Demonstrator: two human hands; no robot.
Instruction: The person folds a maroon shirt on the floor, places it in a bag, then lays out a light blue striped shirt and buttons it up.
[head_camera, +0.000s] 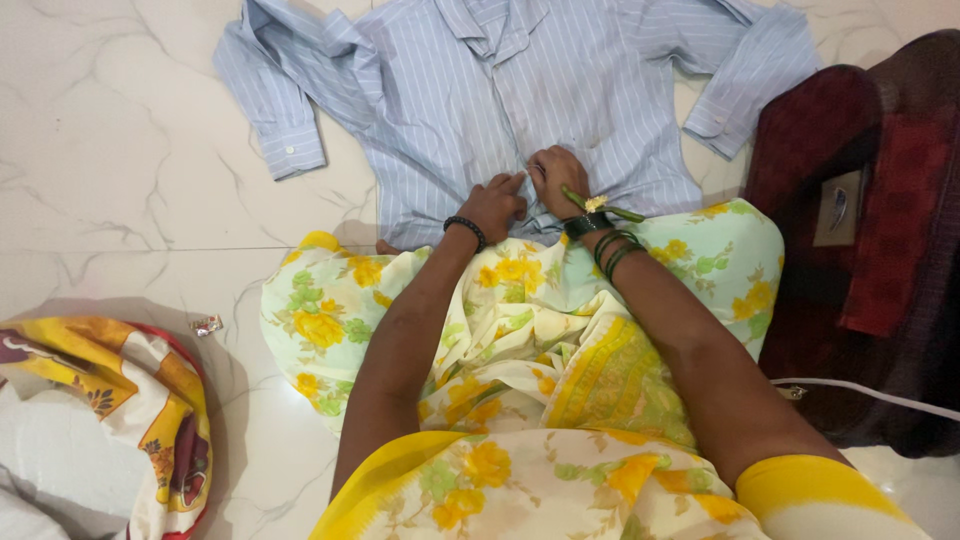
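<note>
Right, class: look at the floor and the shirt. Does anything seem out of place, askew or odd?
Two things stand out. A small crumpled shiny wrapper lies alone on the white marble floor, like litter. The striped shirt lies spread but rumpled, one sleeve folded back on itself. Both hands, left and right, press on its lower front.

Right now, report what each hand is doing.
Left hand: fingers curled, pressing the pale blue striped cotton shirt near its hem.
Right hand: closed, pinching the same shirt's front.
</note>
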